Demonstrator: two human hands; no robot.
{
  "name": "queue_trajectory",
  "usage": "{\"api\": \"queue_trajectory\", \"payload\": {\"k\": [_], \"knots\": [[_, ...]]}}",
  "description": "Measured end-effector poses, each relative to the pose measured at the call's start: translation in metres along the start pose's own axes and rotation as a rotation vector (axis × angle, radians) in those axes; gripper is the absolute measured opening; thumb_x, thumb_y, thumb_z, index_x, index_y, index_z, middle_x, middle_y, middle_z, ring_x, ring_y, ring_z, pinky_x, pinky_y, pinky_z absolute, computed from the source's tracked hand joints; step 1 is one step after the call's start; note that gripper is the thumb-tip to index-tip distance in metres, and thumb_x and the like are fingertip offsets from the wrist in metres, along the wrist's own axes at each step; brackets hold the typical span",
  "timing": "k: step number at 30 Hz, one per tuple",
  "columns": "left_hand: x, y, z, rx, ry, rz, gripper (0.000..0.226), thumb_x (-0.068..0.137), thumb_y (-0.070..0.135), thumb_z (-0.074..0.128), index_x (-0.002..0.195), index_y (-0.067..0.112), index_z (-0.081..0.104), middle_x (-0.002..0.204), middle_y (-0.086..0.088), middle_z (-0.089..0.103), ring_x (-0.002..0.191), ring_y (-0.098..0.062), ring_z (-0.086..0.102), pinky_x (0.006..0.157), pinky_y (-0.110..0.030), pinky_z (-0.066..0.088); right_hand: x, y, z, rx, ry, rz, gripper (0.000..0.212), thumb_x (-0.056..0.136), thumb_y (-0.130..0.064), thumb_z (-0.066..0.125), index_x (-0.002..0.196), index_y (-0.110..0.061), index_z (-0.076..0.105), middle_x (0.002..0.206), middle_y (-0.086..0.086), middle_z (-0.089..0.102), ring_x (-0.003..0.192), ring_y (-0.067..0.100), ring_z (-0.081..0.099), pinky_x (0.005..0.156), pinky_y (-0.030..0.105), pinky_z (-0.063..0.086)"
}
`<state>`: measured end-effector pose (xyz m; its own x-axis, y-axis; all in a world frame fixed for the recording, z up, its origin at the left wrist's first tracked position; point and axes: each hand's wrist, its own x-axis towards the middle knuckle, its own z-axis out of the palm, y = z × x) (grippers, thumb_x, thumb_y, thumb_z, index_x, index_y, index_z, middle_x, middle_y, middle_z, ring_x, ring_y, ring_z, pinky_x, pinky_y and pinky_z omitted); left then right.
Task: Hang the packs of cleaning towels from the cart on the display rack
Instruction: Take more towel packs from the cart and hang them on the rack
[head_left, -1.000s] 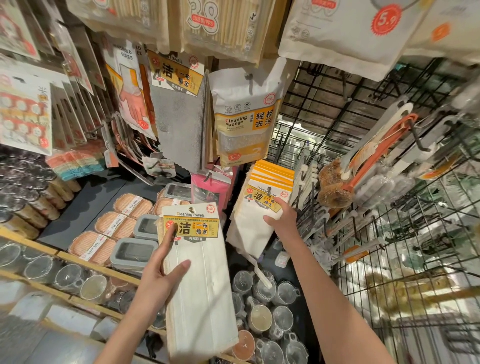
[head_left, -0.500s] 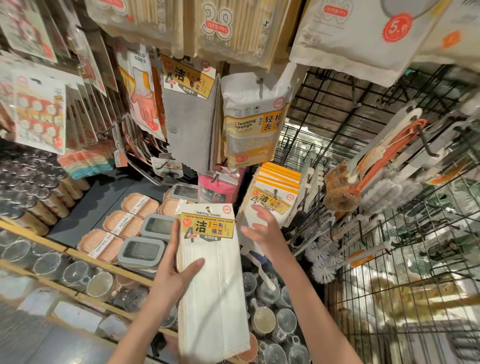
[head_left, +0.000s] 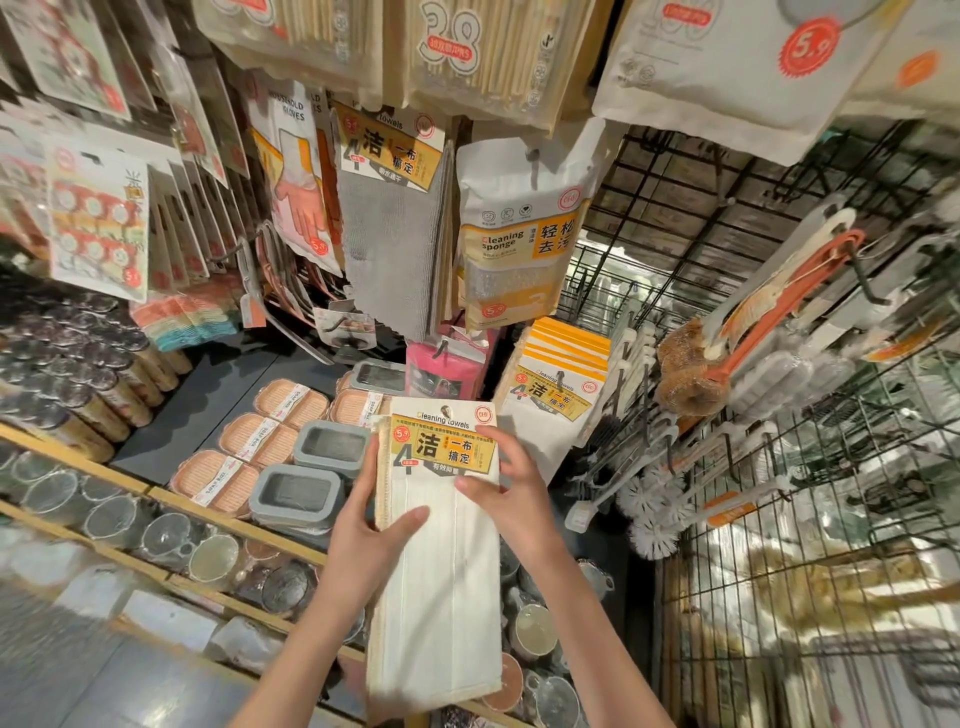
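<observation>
White cleaning towel pack (head_left: 441, 561) upright, left hand (head_left: 363, 540) gripping its left edge, right hand (head_left: 511, 493) pinching its label area, hung packs (head_left: 556, 395) just beyond

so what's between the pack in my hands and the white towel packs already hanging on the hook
Nothing: in the head view the held pack sits just left of and below the hanging packs, with only dark background in between.
</observation>
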<state>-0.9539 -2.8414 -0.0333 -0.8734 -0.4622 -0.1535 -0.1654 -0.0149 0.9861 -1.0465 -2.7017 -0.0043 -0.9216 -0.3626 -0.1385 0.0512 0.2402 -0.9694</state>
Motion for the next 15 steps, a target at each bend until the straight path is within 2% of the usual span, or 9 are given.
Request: {"api": "queue_trajectory", "payload": {"k": [1,4,7,9,10,12,15], "knots": [[-0.0002,-0.0004,0.0000,-0.003,0.003,-0.007,0.088,0.081,0.000,0.073,0.137,0.049,0.027,0.141,0.010,0.051,0.121,0.009,0.050,0.082,-0.002,0.044,0.0002,0.0005,-0.0002,-0.018,0.016,-0.011,0.053,0.077,-0.005,0.073,0.114,-0.037,0.054,0.117,-0.009,0.048,0.111,0.007,0.053,0.083,0.007,0.043],[0.0000,-0.0002,0.0001,-0.036,0.031,-0.039,0.084,0.080,0.000,0.073,0.136,0.046,0.032,0.137,0.004,0.057,0.122,-0.011,0.056,0.080,-0.007,0.049,0.0012,0.0027,-0.0020,-0.060,0.026,-0.032,0.049,0.078,-0.006,0.072,0.110,-0.040,0.054,0.111,-0.013,0.042,0.112,0.008,0.051,0.081,0.006,0.042],[0.0001,0.0022,0.0003,-0.067,0.059,-0.064,0.081,0.080,-0.002,0.073,0.142,0.036,0.036,0.135,0.001,0.058,0.118,-0.014,0.058,0.077,-0.008,0.051,0.0032,0.0042,-0.0041,-0.129,0.049,-0.081,0.048,0.078,0.000,0.071,0.114,-0.028,0.056,0.114,-0.004,0.041,0.117,0.021,0.049,0.095,0.025,0.045],[-0.0002,0.0041,0.0007,-0.093,0.058,-0.076,0.080,0.080,-0.002,0.073,0.145,0.028,0.037,0.137,0.001,0.056,0.116,-0.011,0.058,0.078,-0.008,0.051,0.0051,0.0036,-0.0046,-0.099,0.057,-0.072,0.046,0.077,0.003,0.070,0.114,-0.021,0.059,0.119,0.004,0.044,0.115,0.025,0.054,0.096,0.033,0.048],[-0.0005,0.0050,0.0009,-0.100,0.053,-0.077,0.080,0.080,-0.002,0.072,0.146,0.028,0.037,0.138,0.002,0.056,0.117,-0.010,0.057,0.080,-0.009,0.051,0.0053,0.0030,-0.0047,-0.058,0.048,-0.055,0.045,0.077,0.004,0.069,0.112,-0.024,0.059,0.120,0.004,0.048,0.111,0.023,0.058,0.092,0.030,0.050],[-0.0009,0.0069,0.0012,-0.103,0.039,-0.074,0.081,0.081,-0.002,0.072,0.146,0.029,0.035,0.139,0.003,0.054,0.122,-0.012,0.055,0.089,-0.017,0.051,0.0048,0.0027,-0.0051,-0.004,0.003,-0.018,0.045,0.079,0.002,0.069,0.107,-0.032,0.058,0.114,-0.009,0.058,0.106,0.014,0.062,0.085,0.020,0.051],[-0.0019,0.0093,0.0013,-0.103,0.030,-0.079,0.081,0.081,-0.001,0.073,0.145,0.031,0.035,0.141,0.003,0.053,0.126,-0.014,0.053,0.103,-0.036,0.047,0.0034,0.0064,-0.0077,0.020,-0.074,0.002,0.046,0.082,0.003,0.066,0.114,-0.028,0.055,0.118,-0.016,0.057,0.110,0.004,0.059,0.090,0.021,0.049]]}}
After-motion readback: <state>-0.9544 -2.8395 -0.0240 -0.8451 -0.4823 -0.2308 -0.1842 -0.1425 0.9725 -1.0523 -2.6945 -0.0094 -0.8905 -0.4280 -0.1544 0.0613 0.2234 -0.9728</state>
